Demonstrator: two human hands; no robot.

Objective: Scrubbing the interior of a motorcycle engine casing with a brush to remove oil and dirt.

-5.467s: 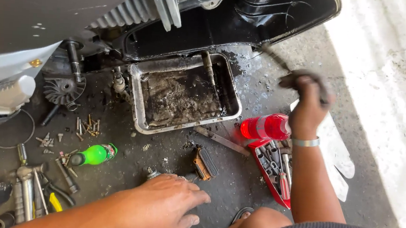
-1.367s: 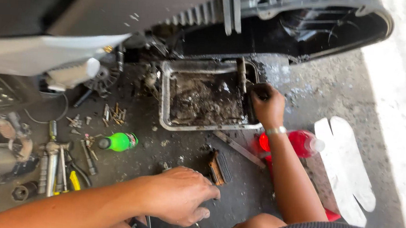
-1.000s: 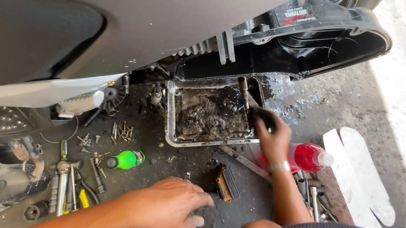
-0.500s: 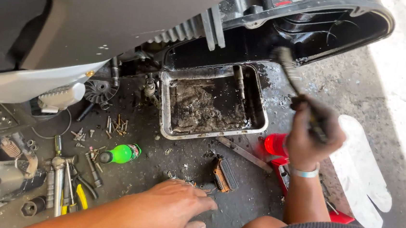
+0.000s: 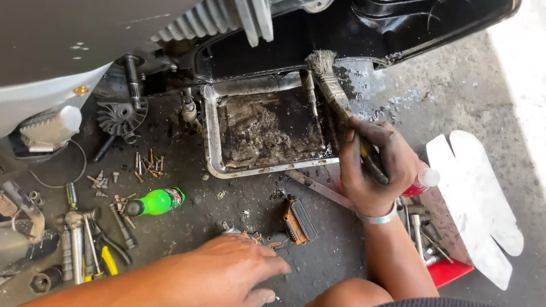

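My right hand [image 5: 376, 165] is closed around the handle of a dirty paintbrush [image 5: 331, 85], its bristles raised toward the black underside of a scooter [image 5: 387, 19]. Below the brush sits a metal tray [image 5: 211, 149] holding dark grimy liquid and sludge. My left hand [image 5: 227, 280] rests flat on the oily floor with fingers spread, just in front of a small orange and black tool [image 5: 298, 220]. It holds nothing.
A green bottle [image 5: 155, 201] lies on the floor among loose screws [image 5: 145, 163], wrenches and sockets [image 5: 84, 242]. A red tool tray [image 5: 446, 268] and a red bottle [image 5: 421, 181] are by my right wrist. White cardboard [image 5: 477, 195] lies to the right.
My right hand has brought the brush back down from the right toward the tray's far edge. My left hand has stayed pressed on the floor.
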